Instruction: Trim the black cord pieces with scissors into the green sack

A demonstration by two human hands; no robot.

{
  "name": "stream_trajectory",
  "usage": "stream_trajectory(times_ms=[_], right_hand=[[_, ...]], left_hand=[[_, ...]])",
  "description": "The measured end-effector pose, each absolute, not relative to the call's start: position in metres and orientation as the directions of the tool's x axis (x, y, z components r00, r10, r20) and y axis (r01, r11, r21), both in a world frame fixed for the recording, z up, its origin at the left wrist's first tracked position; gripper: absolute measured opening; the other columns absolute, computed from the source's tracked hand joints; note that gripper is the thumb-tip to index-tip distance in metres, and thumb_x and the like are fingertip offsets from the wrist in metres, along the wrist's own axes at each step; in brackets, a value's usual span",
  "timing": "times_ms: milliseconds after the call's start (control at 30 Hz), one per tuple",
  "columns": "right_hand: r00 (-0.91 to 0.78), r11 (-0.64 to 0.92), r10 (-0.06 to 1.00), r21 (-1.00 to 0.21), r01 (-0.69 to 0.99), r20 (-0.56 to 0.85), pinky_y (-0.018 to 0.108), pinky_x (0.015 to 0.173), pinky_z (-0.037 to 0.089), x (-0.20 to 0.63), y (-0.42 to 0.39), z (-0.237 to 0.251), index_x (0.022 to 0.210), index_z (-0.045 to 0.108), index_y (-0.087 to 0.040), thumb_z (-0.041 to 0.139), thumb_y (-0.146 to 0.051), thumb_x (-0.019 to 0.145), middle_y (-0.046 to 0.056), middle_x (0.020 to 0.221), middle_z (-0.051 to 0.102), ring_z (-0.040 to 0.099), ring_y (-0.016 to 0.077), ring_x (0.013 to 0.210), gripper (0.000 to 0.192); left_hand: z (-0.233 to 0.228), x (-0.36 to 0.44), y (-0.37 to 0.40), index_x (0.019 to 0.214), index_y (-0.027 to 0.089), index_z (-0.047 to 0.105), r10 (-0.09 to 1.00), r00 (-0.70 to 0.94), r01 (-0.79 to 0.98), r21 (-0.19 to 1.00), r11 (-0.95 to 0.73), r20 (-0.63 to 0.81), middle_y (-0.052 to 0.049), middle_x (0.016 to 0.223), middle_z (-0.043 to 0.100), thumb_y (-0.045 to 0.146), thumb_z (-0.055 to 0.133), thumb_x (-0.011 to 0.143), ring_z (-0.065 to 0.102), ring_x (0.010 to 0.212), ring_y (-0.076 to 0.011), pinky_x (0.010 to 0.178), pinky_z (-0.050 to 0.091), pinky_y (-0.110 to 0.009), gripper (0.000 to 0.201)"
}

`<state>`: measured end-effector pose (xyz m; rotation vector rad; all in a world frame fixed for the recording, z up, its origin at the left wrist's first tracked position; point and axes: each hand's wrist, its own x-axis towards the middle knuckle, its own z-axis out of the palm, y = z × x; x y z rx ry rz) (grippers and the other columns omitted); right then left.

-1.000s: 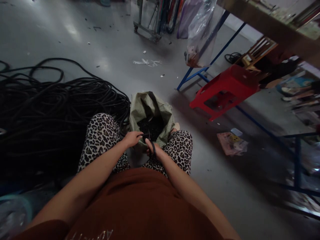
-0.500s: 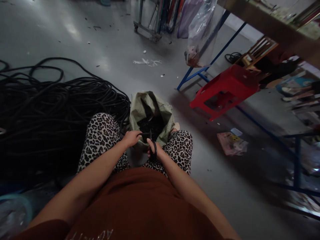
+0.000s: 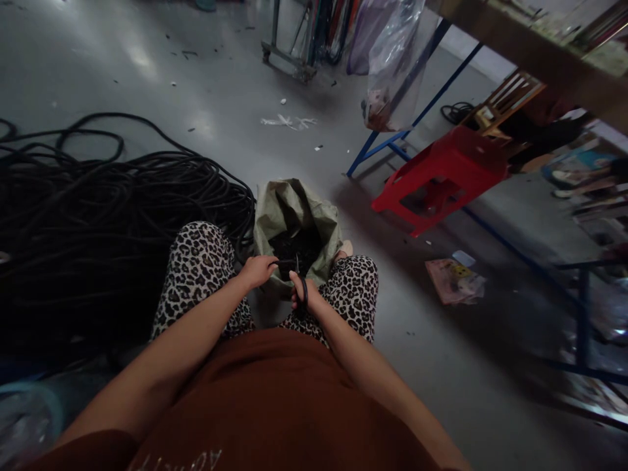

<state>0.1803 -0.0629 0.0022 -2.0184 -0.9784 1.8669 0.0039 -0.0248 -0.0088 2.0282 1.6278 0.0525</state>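
My left hand (image 3: 258, 271) is closed around a black cord (image 3: 284, 262), whose end sticks out to the right over the sack. Black-handled scissors (image 3: 304, 292) are gripped in my right hand (image 3: 300, 292), blades pointing up and close to the cord's end. Whether the blades touch the cord I cannot tell. Below both hands, between my knees, an open pale green woven sack (image 3: 322, 226) holds a dark heap of black pieces (image 3: 307, 247). A large tangled pile of black cord (image 3: 122, 196) lies on the floor to the left, reaching up to the sack.
To the right a red plastic stool (image 3: 441, 176) stands by a blue-legged table (image 3: 534, 46) with a clear plastic bag (image 3: 392, 72) hanging from it. A wheeled rack (image 3: 289, 59) is ahead. Scraps and a plastic packet (image 3: 454, 281) lie on the floor. A light-blue-rimmed bucket (image 3: 56, 399) sits lower left.
The scissors and my right hand have shifted very slightly to the right. My left hand stays in place with the cord.
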Motion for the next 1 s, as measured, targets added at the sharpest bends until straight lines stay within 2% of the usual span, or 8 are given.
stream_trajectory(times_ms=[667, 1000], right_hand=[[-0.038, -0.642, 0.675, -0.612, 0.461, -0.737, 0.021, 0.028, 0.034, 0.187, -0.065, -0.010, 0.061, 0.055, -0.013, 0.045, -0.056, 0.085, 0.002, 0.040, 0.047, 0.047, 0.0123, 0.029, 0.050], [-0.036, -0.654, 0.640, -0.568, 0.499, -0.768, 0.022, 0.030, 0.035, 0.190, -0.066, -0.012, 0.064, 0.058, -0.014, 0.048, -0.056, 0.084, 0.001, 0.041, 0.047, 0.045, 0.0123, 0.031, 0.048]], left_hand=[[-0.010, 0.004, -0.024, 0.113, 0.025, 0.062, 0.911, 0.235, 0.907, 0.413, -0.081, -0.338, -0.003, 0.112, 0.066, 0.032, 0.039, 0.087, 0.059, 0.102, -0.0187, 0.085, 0.044, -0.026, 0.036], [-0.006, 0.004, -0.022, 0.113, 0.027, 0.063, 0.894, 0.219, 0.931, 0.357, -0.072, -0.392, -0.003, 0.114, 0.065, 0.032, 0.042, 0.086, 0.059, 0.105, -0.0202, 0.086, 0.043, -0.028, 0.034]])
